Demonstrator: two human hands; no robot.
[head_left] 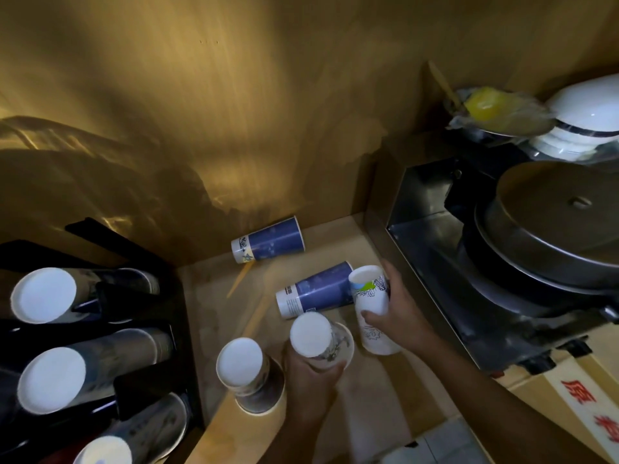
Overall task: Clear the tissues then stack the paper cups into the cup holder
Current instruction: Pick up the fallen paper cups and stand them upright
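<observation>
My left hand (pixel 310 380) grips an upside-down white paper cup (pixel 316 336) near the counter's front. My right hand (pixel 398 313) is closed around a white cup with green print (pixel 368 296), tilted with its base toward me. Between the hands lies a blue cup (pixel 318 289) on its side. Another blue cup (pixel 268 244) lies on its side against the back wall. A short stack of inverted cups (pixel 248 373) stands left of my left hand. The black cup holder (pixel 110 296) at the left carries three slanted stacks of cups. No tissues are visible.
A metal machine with a round lid (pixel 549 222) fills the right side. White bowls (pixel 589 118) and a plastic-wrapped yellow item (pixel 485 105) sit behind it. A wooden stick (pixel 239 279) lies on the wooden counter (pixel 214 296). A box with red characters (pixel 582 396) is at the lower right.
</observation>
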